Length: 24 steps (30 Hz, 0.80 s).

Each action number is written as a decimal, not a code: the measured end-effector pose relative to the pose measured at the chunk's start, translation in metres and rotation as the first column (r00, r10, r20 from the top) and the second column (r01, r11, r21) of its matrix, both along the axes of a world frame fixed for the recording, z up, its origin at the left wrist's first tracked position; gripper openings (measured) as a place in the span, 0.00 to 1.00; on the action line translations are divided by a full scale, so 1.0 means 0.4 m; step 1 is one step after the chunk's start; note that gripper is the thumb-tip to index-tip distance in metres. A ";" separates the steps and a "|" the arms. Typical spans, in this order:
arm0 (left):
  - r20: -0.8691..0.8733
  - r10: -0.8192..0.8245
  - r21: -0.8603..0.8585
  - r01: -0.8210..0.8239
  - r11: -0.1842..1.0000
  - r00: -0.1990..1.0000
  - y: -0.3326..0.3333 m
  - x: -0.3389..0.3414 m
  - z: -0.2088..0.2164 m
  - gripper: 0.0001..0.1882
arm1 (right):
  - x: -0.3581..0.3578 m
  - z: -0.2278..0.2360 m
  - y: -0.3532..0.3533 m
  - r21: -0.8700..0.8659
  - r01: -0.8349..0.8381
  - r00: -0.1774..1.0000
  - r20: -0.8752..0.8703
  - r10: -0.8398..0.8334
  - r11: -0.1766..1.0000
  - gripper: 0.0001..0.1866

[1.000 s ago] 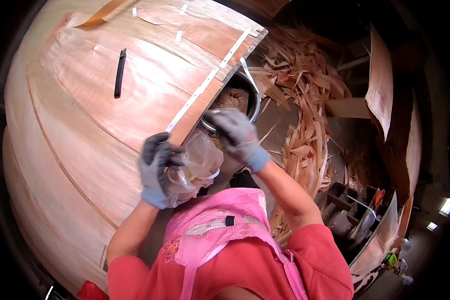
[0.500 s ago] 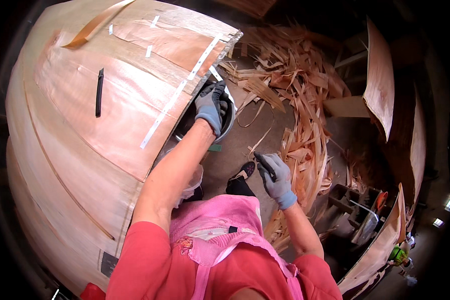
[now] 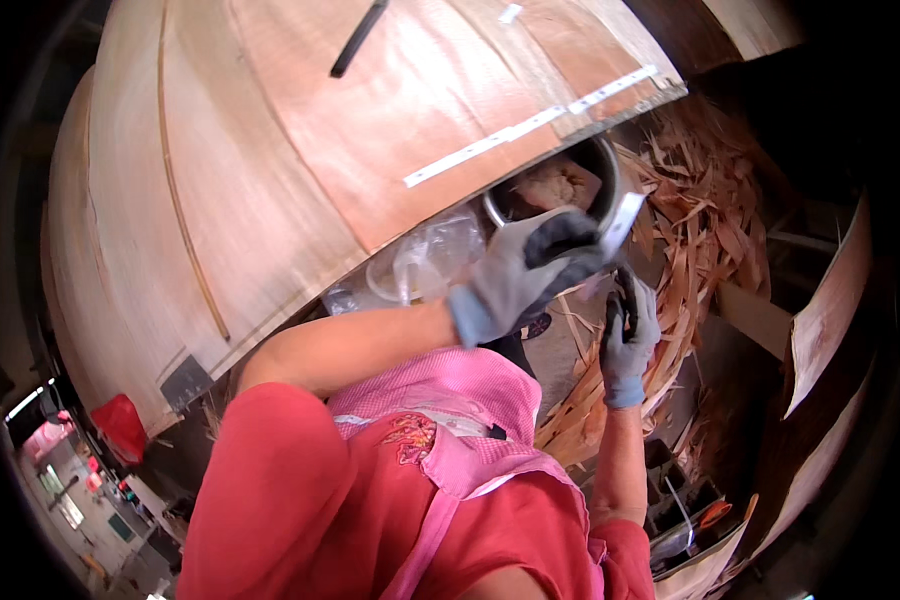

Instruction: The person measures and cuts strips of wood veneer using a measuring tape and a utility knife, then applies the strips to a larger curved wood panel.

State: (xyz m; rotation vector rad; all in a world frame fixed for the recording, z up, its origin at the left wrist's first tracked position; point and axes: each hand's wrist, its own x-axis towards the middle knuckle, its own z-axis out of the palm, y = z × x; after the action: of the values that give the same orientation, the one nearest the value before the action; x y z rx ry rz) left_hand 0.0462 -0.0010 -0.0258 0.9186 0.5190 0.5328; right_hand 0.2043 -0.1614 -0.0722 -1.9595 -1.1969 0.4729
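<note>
My left hand, in a grey and black glove, is closed on a short white tape strip that sticks up from its fingertips. Just to the right and a little nearer, my gloved right hand has its fingers curled together; anything between them is hidden. Beyond the left hand, a round metal pot with a pale brown lump inside sits partly under the edge of the wood veneer sheets. White tape strips lie along that edge. A slim black tool rests on the veneer.
Veneer scraps are heaped on the floor at the right. Upright curved veneer sheets stand beyond them. A clear plastic bag hangs below the sheet edge. A dark crate stands at the lower right; a red cloth-like thing is at the left.
My left hand has come away from the pot toward my right hand, bringing a white tape strip. The view has turned, so the veneer sheets sit differently in the picture.
</note>
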 end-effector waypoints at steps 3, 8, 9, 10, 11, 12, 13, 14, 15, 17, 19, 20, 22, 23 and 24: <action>-0.162 0.009 -0.261 -0.051 0.964 0.987 0.042 -0.209 0.049 0.15 | -0.094 0.016 0.099 0.049 -0.057 0.989 0.139 0.049 0.997 0.32; -0.510 0.049 -0.167 -0.155 0.974 0.859 0.169 -0.432 0.014 0.13 | -0.261 0.062 0.269 0.037 -0.301 0.910 0.312 0.275 0.953 0.36; -0.501 0.072 -0.178 -0.184 0.967 0.862 0.191 -0.460 0.006 0.13 | -0.282 0.039 0.289 0.053 -0.312 0.902 0.330 0.278 0.949 0.35; -0.498 0.090 -0.154 -0.190 0.970 0.862 0.219 -0.492 0.019 0.13 | -0.294 0.027 0.311 0.061 -0.336 0.893 0.339 0.297 0.940 0.33; -0.504 0.102 -0.137 -0.196 0.971 0.858 0.243 -0.523 0.033 0.13 | -0.313 0.016 0.319 0.063 -0.359 0.886 0.337 0.318 0.931 0.32; -0.499 0.138 -0.116 -0.223 0.968 0.856 0.261 -0.550 0.042 0.14 | -0.335 0.022 0.319 0.027 -0.365 0.871 0.363 0.332 0.930 0.30; -0.506 0.140 -0.143 -0.243 0.960 0.851 0.285 -0.584 0.048 0.14 | -0.360 0.038 0.323 -0.007 -0.367 0.856 0.390 0.340 0.930 0.29; -0.523 0.133 -0.127 -0.231 0.965 0.842 0.300 -0.612 0.059 0.14 | -0.384 0.048 0.326 -0.041 -0.366 0.838 0.420 0.349 0.930 0.27; -0.539 0.125 -0.112 -0.218 0.969 0.833 0.313 -0.635 0.064 0.14 | -0.417 0.050 0.329 -0.068 -0.362 0.822 0.448 0.353 0.930 0.23; -0.557 0.102 -0.151 -0.221 0.963 0.824 0.322 -0.665 0.046 0.14 | -0.476 0.038 0.335 -0.049 -0.359 0.833 0.434 0.344 0.932 0.20; -0.561 0.062 -0.188 -0.200 0.962 0.826 0.327 -0.676 0.033 0.13 | -0.521 0.030 0.343 -0.051 -0.342 0.819 0.474 0.325 0.938 0.16; -0.538 0.054 -0.182 -0.179 0.967 0.841 0.328 -0.674 0.030 0.13 | -0.540 0.024 0.348 -0.033 -0.332 0.822 0.480 0.307 0.943 0.16; -0.534 0.033 -0.188 -0.156 0.970 0.845 0.339 -0.669 0.026 0.14 | -0.559 0.007 0.353 -0.009 -0.333 0.827 0.479 0.296 0.943 0.16; -0.531 0.021 -0.191 -0.144 0.971 0.847 0.347 -0.664 0.024 0.14 | -0.564 -0.002 0.352 -0.002 -0.343 0.828 0.471 0.303 0.939 0.16; -0.544 0.017 -0.188 -0.141 0.972 0.839 0.356 -0.657 0.024 0.14 | -0.569 -0.008 0.351 0.005 -0.353 0.830 0.463 0.310 0.936 0.15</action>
State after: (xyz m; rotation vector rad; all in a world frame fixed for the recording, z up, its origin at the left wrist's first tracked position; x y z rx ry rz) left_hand -0.2165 0.1416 -0.0160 0.8291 1.1143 0.2720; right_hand -0.0231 -0.0212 -0.0754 -1.8398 -1.8458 0.1167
